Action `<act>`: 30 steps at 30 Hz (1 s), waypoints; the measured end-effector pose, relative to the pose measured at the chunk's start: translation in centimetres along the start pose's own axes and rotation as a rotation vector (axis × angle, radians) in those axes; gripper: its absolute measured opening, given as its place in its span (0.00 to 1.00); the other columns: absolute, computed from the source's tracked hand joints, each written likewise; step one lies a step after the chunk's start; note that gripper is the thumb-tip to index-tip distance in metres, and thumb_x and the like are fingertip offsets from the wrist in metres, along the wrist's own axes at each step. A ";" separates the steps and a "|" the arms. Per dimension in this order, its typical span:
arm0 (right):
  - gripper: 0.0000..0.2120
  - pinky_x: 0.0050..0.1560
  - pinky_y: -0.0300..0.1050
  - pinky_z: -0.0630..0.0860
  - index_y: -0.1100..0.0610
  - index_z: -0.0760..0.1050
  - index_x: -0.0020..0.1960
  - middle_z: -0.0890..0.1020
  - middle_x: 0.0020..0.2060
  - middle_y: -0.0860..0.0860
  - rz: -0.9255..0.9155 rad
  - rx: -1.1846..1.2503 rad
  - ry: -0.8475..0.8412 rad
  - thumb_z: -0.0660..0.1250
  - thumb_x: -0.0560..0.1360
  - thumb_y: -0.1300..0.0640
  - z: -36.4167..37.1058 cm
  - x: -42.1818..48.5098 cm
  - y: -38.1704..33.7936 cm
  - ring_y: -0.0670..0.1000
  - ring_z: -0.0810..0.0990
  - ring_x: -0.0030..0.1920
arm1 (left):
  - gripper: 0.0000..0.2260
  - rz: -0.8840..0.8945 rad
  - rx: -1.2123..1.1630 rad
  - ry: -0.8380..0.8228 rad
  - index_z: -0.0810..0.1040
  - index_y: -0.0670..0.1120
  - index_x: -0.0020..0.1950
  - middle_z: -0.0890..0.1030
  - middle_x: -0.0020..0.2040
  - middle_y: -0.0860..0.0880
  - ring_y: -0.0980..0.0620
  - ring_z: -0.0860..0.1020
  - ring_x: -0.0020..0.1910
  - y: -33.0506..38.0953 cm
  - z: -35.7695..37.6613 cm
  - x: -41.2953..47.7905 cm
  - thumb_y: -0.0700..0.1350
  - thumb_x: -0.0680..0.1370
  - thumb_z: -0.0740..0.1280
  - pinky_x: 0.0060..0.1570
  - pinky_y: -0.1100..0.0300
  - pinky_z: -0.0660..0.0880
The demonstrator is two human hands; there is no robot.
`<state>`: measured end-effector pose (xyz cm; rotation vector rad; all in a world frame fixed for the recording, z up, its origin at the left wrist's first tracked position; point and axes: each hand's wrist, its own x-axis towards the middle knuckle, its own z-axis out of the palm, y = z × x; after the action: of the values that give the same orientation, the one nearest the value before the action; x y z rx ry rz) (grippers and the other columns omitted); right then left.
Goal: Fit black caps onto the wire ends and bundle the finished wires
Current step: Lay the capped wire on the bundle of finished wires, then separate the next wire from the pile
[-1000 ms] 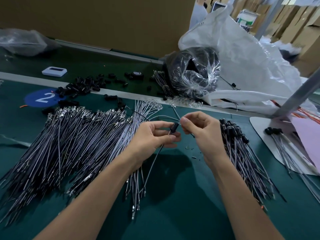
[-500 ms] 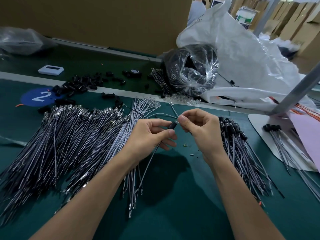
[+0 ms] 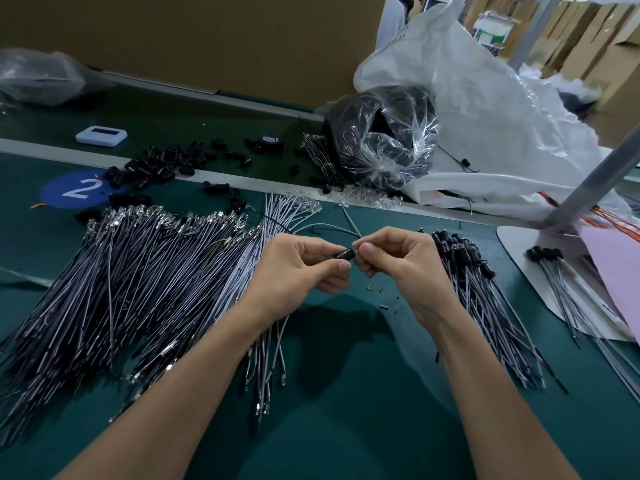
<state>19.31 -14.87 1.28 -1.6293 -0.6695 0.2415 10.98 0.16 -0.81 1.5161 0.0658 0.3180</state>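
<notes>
Black cap (image 3: 345,254) pinched in left hand (image 3: 298,268), wire (image 3: 353,226) in right hand (image 3: 398,263); black coils (image 3: 349,129) inside clear bag (image 3: 412,133).

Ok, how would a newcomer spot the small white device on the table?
Look beyond the grey rail to the far belt. Left of the scattered black caps lies a flat white device, the only pale rounded rectangle, with a dark screen.

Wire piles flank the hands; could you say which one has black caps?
The right pile, black-tipped at its far end; the left pile shows bare metal ends.
</notes>
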 end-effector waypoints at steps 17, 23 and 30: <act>0.09 0.33 0.36 0.75 0.59 0.81 0.39 0.81 0.26 0.49 -0.001 -0.077 -0.030 0.69 0.74 0.70 0.0 -0.3 -0.2 0.45 0.77 0.28 | 0.08 0.010 0.088 -0.073 0.83 0.44 0.45 0.84 0.33 0.45 0.47 0.84 0.32 0.2 -0.2 -0.2 0.32 0.74 0.71 0.33 0.61 0.80; 0.09 0.33 0.35 0.75 0.59 0.81 0.40 0.81 0.26 0.49 -0.018 -0.074 -0.002 0.69 0.74 0.70 -0.2 -0.3 -0.4 0.45 0.78 0.29 | 0.06 -0.014 0.021 -0.073 0.83 0.42 0.47 0.84 0.34 0.43 0.48 0.84 0.32 0.3 0.0 -0.2 0.32 0.74 0.70 0.34 0.60 0.81; 0.08 0.33 0.36 0.75 0.60 0.81 0.40 0.81 0.27 0.50 0.047 -0.099 -0.059 0.68 0.74 0.70 -0.6 -0.5 -0.5 0.46 0.77 0.28 | 0.05 -0.032 0.073 -0.102 0.83 0.42 0.46 0.85 0.36 0.42 0.45 0.85 0.35 0.1 -0.2 -0.1 0.33 0.74 0.71 0.36 0.59 0.81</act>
<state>19.07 -15.67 1.76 -1.7398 -0.6982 0.2955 10.81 0.34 -0.78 1.5996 0.0217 0.2142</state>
